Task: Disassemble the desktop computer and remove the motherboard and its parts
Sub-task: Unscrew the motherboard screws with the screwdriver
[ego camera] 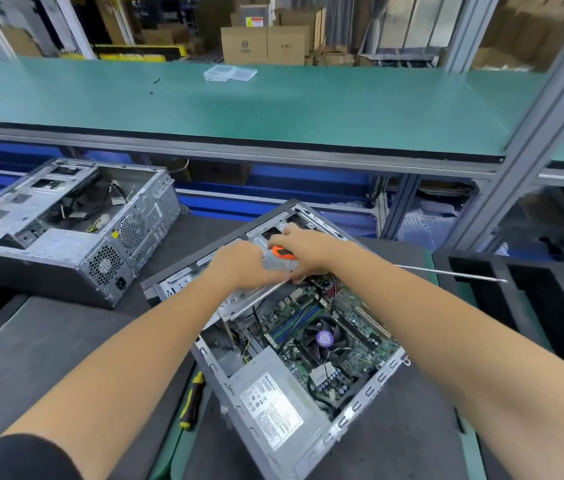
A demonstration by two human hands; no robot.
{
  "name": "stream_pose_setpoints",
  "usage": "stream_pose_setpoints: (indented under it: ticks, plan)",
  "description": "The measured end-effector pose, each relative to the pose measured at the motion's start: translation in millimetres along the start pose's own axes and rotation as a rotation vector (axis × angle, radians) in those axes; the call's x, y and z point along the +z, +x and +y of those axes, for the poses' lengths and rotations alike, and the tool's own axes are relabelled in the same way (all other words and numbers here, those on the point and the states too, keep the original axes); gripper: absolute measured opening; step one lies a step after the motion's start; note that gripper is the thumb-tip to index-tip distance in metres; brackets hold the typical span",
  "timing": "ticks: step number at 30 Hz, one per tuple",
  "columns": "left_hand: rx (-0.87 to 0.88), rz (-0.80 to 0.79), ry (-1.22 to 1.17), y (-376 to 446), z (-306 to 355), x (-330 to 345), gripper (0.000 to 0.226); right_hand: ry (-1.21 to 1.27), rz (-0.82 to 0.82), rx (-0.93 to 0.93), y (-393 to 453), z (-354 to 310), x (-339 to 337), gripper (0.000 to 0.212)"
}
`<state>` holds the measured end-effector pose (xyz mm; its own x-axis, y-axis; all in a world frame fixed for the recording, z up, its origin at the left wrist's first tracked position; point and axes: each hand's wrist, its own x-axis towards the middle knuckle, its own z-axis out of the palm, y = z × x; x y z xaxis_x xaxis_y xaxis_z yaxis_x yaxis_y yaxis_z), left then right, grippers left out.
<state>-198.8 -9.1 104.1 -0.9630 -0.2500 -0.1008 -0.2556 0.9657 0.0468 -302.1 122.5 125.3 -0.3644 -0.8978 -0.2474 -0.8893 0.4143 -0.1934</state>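
Both hands are on the silver metal drive cage (270,261) at the far end of the open grey desktop case (294,344) (lying on its side on the dark bench mat (48,344)). The left hand (239,265) grips the cage; the right hand (303,251) grips an orange-handled screwdriver (282,252). The green motherboard (339,336) sits inside.

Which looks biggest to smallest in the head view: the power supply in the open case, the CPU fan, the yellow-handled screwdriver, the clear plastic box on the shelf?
1. Power supply
2. CPU fan
3. Yellow-handled screwdriver, long but thin
4. Clear plastic box, though it sits far from the camera, so it only looks smallest
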Motion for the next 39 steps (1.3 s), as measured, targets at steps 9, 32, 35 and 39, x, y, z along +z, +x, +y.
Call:
stream_pose_setpoints:
  ticks: [9, 32, 35, 39]
  plan:
    - [-0.002, 0.204, 0.031, 16, -6, -11, 0.035, -0.029, 0.284, 0.614, -41, 17, -17, 0.012]
    - [-0.106, -0.018, 0.025, 37, -42, 9, 0.033, 0.098, 0.342, 0.898, -113, 32, 36, 0.024]
    - [-0.099, -0.028, 0.04, 37, -42, 11, 0.035, 0.083, 0.386, 0.91, -109, 32, 40, 0.033]
    - [-0.128, -0.01, -0.033, 38, -43, 14, 0.029, 0.067, 0.4, 0.905, -103, 36, 43, 0.031]
